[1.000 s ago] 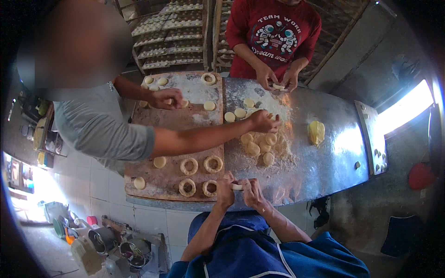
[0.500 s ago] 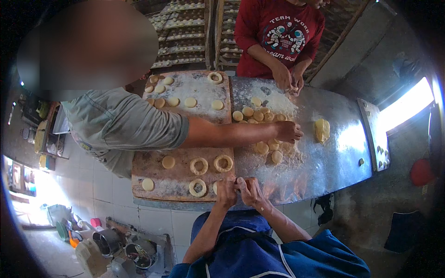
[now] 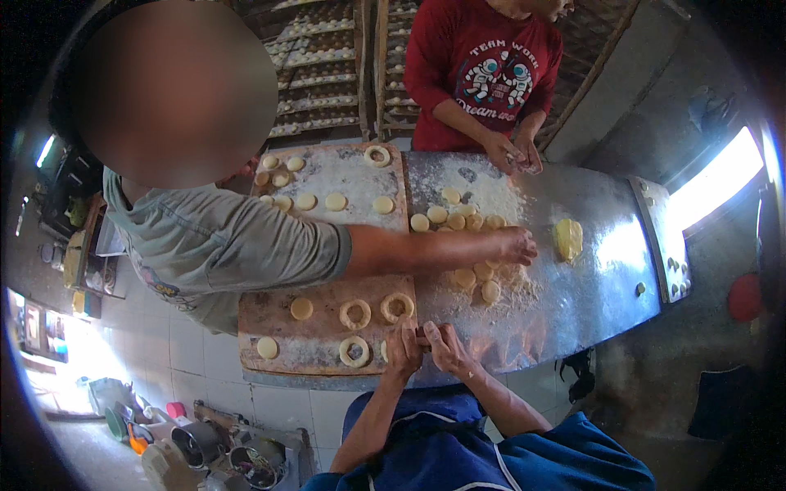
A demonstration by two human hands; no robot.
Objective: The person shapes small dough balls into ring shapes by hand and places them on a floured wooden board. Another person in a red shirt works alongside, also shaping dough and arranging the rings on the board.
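Note:
Side by side at the near edge of the table are my left hand (image 3: 403, 350) and my right hand (image 3: 446, 349), both with curled fingers. Something small and brownish shows between their fingertips; its kind cannot be made out. Beside my left hand lie a dough ring (image 3: 397, 308), another dough ring (image 3: 355, 314) and a third dough ring (image 3: 354, 352) on a floured wooden board (image 3: 270, 323). A pale dough disc is partly hidden behind my left hand. Further left rest a round dough piece (image 3: 301, 308) and another dough round (image 3: 267, 348).
A co-worker's arm (image 3: 409, 252) reaches from the left across to a pile of dough rounds (image 3: 490, 292) on the metal tabletop (image 3: 589, 303). A person in red (image 3: 499, 74) works at the far side. A yellow dough lump (image 3: 567, 240) lies right; loaded racks (image 3: 319, 78) stand behind.
The whole view has shifted slightly, so the table sits lower. The co-worker's hand stays over the dough pile. The far person's hands have parted a little. My hands remain together.

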